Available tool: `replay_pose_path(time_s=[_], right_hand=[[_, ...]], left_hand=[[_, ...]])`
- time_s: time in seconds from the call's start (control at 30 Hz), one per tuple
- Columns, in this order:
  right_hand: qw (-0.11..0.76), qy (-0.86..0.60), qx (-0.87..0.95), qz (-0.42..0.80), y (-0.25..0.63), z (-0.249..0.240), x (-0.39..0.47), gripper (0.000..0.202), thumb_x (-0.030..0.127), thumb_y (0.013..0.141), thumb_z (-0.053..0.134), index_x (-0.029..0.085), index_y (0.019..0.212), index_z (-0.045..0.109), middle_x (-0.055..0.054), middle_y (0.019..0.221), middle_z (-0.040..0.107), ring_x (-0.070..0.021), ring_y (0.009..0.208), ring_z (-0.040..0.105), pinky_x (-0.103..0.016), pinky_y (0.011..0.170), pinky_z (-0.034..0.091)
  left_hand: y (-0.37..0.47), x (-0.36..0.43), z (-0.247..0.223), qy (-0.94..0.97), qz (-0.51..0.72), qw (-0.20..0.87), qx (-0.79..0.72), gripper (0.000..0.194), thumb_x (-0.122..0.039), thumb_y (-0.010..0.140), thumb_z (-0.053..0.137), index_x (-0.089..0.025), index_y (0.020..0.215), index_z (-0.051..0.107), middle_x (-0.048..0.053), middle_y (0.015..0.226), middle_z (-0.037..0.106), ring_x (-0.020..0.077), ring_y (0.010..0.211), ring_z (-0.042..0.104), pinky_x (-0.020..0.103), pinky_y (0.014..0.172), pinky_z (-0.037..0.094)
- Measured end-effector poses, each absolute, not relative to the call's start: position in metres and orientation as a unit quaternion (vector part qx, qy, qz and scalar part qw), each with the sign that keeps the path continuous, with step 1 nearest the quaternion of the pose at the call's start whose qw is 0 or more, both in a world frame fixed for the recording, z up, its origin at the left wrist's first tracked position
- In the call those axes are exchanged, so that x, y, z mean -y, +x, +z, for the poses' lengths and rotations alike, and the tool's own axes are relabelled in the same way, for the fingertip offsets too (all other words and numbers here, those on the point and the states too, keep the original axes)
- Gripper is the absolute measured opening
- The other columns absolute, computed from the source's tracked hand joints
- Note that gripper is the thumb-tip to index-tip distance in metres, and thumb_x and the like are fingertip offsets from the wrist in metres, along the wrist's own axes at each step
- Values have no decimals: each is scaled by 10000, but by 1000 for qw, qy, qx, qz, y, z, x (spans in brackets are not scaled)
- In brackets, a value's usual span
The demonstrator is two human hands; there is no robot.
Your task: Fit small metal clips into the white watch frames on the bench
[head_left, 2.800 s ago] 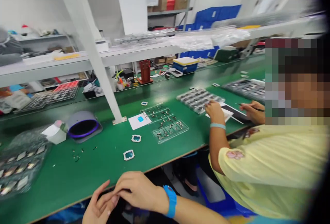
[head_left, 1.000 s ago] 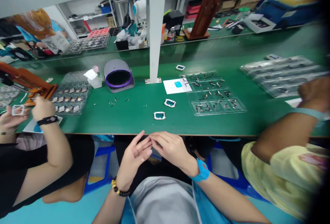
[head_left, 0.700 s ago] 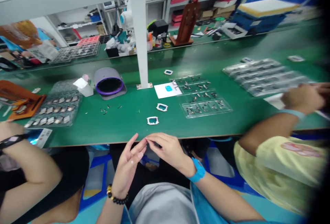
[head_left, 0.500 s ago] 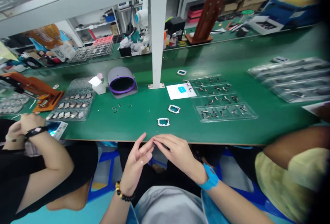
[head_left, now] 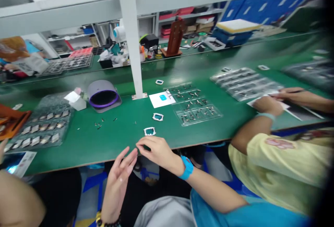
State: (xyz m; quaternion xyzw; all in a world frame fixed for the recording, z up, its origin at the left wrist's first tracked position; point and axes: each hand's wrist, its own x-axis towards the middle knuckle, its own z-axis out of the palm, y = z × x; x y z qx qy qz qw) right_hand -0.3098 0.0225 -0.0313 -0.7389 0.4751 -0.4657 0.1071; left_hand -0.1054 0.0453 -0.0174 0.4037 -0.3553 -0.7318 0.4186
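The person's left hand (head_left: 118,181) is open, palm turned up and fingers loosely stretched, and I see nothing lying in it. The right hand (head_left: 159,154) has its thumb and forefinger brought close together, right beside the left fingertips, over the near edge of the green table (head_left: 125,150); from here I can't tell whether a tiny piece sits between them.

Just beyond the right hand lies the near white frame (head_left: 149,131), flat on the table, with the middle white frame (head_left: 158,117) a little farther and to the right. The far white frame (head_left: 159,82) lies beyond the white card (head_left: 161,99), which bears a blue shape. At the card's right is a clear tray (head_left: 199,114) of small dark parts.

Over to the left, a few loose dark bits (head_left: 97,125) are scattered in front of the gray device (head_left: 103,95) with its purple rim. Farther left sits a white cup (head_left: 77,102), beside the bubbly plastic tray (head_left: 43,127). At the right, a co-worker in a yellow top (head_left: 279,161) works over papers.
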Motion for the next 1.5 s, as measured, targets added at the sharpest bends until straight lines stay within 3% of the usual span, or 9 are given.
replay_pose_path(time_s=[0.1, 0.17, 0.33, 0.47, 0.8, 1.03, 1.23, 1.37, 1.5], right_hand=[[109, -720, -508, -461, -328, -27, -11, 124, 129, 945, 630, 218, 940, 717, -10, 937, 787, -156, 848, 739, -252, 807, 573], [98, -697, -568, -426, -353, -19, 8, 133, 143, 942, 632, 224, 942, 738, -8, 971, 794, -156, 886, 742, -247, 840, 569], [63, -635, -707, -305, -434, 1, 89, 240, 146, 956, 590, 200, 1082, 787, -51, 1108, 802, -213, 984, 753, -308, 915, 567], [59, -638, -732, -231, -469, 1, 132, 221, 166, 905, 668, 173, 1072, 812, -98, 1010, 814, -271, 988, 754, -347, 925, 561], [68, -660, -728, -173, -487, -5, 156, 287, 118, 910, 616, 180, 1108, 815, -92, 1084, 806, -253, 1042, 731, -315, 965, 518], [72, -643, -727, -230, -495, 4, 150, 187, 167, 886, 666, 189, 985, 824, -55, 969, 818, -221, 913, 747, -286, 858, 537], [82, -649, -682, -326, -488, 2, 129, 279, 138, 969, 531, 201, 1075, 781, -31, 1134, 790, -181, 1057, 724, -271, 930, 540], [165, -695, -591, -376, -480, 3, 121, 241, 236, 979, 593, 214, 1149, 762, -31, 1174, 784, -190, 1072, 733, -297, 941, 572], [148, -708, -575, -382, -475, -3, 118, 242, 215, 960, 602, 227, 1121, 781, -40, 1152, 792, -229, 1071, 741, -364, 964, 583]], left_hand=[[-98, -36, -27, 472, -684, 445, 334, 481, -356, 729, 922, -215, 1156, 751, 80, 1101, 790, 215, 1080, 742, 291, 1001, 587], [-92, -30, -32, 501, -652, 468, 324, 424, -357, 650, 970, -194, 993, 782, 41, 898, 789, 166, 876, 760, 236, 865, 621], [-88, -18, -35, 527, -608, 508, 307, 448, -423, 580, 992, -166, 888, 794, 50, 857, 789, 134, 716, 726, 217, 726, 632], [-94, -10, -33, 531, -591, 503, 340, 447, -452, 629, 963, -166, 929, 795, 51, 864, 792, 145, 741, 734, 225, 740, 625], [-166, 95, -3, 445, -524, 415, 595, 324, -414, 826, 813, -172, 1038, 782, 103, 1061, 791, 217, 946, 747, 323, 887, 596], [-290, 181, -16, 385, -546, 345, 659, 151, -276, 866, 728, -138, 901, 778, 88, 791, 771, 179, 678, 711, 305, 701, 587], [-301, 179, -37, 366, -547, 351, 666, 125, -263, 818, 774, -170, 901, 784, 66, 844, 774, 179, 774, 712, 290, 769, 577], [-296, 183, -40, 373, -553, 365, 649, 143, -295, 838, 751, -164, 893, 755, 63, 852, 762, 170, 752, 700, 296, 767, 578], [-299, 184, -42, 379, -564, 366, 636, 147, -301, 851, 746, -158, 886, 737, 51, 815, 746, 165, 744, 703, 294, 766, 591]])
